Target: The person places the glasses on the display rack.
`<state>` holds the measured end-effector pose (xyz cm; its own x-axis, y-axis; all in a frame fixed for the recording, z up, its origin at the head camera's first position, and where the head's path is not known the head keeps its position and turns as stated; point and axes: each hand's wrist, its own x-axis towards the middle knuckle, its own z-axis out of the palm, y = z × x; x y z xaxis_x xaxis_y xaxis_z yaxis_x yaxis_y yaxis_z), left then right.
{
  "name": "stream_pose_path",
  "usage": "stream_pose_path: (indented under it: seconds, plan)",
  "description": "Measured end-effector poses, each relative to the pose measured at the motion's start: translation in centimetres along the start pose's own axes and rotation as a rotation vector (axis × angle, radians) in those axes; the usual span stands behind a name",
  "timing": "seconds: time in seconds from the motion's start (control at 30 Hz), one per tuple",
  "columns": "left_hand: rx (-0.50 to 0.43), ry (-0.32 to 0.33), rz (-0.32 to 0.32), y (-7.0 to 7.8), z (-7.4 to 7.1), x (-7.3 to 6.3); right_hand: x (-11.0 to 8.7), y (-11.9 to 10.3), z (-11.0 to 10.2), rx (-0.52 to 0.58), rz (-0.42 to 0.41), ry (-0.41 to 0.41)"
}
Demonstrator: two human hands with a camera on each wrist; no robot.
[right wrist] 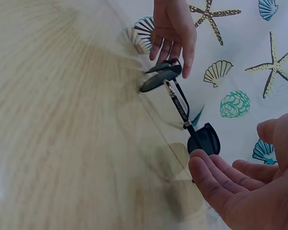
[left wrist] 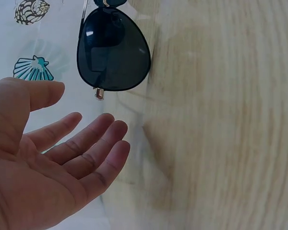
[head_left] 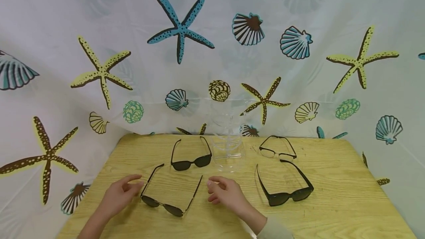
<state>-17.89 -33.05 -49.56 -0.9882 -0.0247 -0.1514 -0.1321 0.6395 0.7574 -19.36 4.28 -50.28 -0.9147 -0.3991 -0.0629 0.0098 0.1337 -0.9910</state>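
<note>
Left hand [head_left: 121,196] and right hand [head_left: 229,196], fingers loosely bent, thumbs apart, flank the near-left sunglasses [head_left: 173,210] on the worktop [head_left: 348,209]; far-left sunglasses [head_left: 182,165], near-right sunglasses [head_left: 279,198] and far-right glasses [head_left: 267,152] also lie there

Sunglasses [head_left: 173,210] dark-lensed; cloth [head_left: 216,70] white, starfish-and-shell print.

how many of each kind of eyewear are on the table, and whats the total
aviator sunglasses: 1
black-framed sunglasses: 2
clear-lens browline eyeglasses: 1
total: 4
</note>
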Motion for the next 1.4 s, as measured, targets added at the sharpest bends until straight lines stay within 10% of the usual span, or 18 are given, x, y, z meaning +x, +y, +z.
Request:
stream_pose_path:
  seconds: [0.7,1.4]
  plan:
    - [-0.14,-0.004,0.001,-1.5,1.4,-0.3,-0.8,2.4,5.0,0.121,-0.003,-0.119]
    - [-0.161,-0.022,-0.017,-1.2,1.5,-1.2,-0.7,1.9,6.4,0.132,-0.002,-0.037]
